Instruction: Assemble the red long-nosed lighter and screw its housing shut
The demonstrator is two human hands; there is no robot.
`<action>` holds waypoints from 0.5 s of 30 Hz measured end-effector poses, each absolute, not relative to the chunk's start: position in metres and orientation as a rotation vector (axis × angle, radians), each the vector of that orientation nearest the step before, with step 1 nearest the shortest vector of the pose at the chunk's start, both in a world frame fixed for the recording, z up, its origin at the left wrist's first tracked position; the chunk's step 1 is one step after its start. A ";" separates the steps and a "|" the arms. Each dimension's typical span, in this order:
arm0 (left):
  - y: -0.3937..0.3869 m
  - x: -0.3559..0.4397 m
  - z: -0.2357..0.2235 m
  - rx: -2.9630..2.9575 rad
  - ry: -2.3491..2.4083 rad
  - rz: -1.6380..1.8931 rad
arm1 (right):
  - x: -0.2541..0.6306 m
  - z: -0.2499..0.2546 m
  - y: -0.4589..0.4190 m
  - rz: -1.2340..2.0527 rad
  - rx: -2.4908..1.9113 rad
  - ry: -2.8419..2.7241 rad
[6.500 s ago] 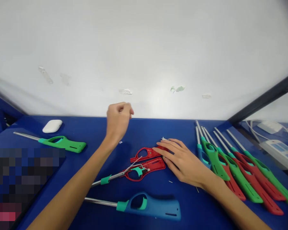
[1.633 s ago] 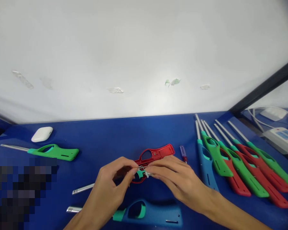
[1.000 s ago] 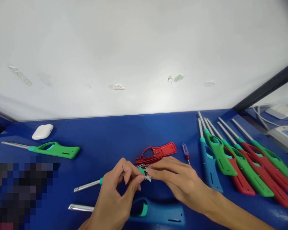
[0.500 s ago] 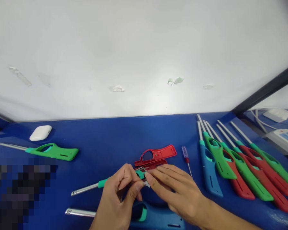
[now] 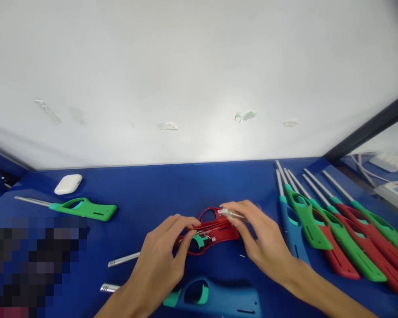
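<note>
An opened red lighter shell (image 5: 220, 232) with a teal trigger (image 5: 199, 241) and a metal tube (image 5: 124, 259) lies on the blue table (image 5: 159, 194). My left hand (image 5: 164, 260) grips its front end with bent fingertips. The loose red cover half (image 5: 209, 215) lies just behind it. My right hand (image 5: 260, 236) hovers over the shell's rear end and pinches a small thin screwdriver (image 5: 230, 214) between thumb and fingers.
A blue lighter (image 5: 219, 300) lies near the front edge. At the left are a green lighter (image 5: 86, 210) and a white case (image 5: 68, 183). Several green, red and blue lighters (image 5: 321, 225) lie in a row at the right. Behind stands a white wall.
My right hand left the trigger area, took the small screwdriver from the table and brought it over the red shell. My left hand stays at the shell's front.
</note>
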State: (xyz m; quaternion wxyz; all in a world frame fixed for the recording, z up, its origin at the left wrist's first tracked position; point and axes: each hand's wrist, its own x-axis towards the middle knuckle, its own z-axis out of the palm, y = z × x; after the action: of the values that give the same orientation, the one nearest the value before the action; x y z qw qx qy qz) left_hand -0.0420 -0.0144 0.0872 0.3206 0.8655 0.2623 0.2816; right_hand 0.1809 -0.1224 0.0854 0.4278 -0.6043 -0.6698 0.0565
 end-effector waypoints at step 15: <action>-0.025 -0.037 0.076 2.629 0.660 0.536 | 0.187 0.061 -0.117 0.392 -1.684 -1.850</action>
State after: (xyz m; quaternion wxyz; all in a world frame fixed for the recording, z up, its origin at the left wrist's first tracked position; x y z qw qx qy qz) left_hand -0.0375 -0.0247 0.0762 0.1883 0.9344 0.2346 0.1905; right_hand 0.1870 -0.1173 0.0611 0.3000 -0.6344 -0.6970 0.1478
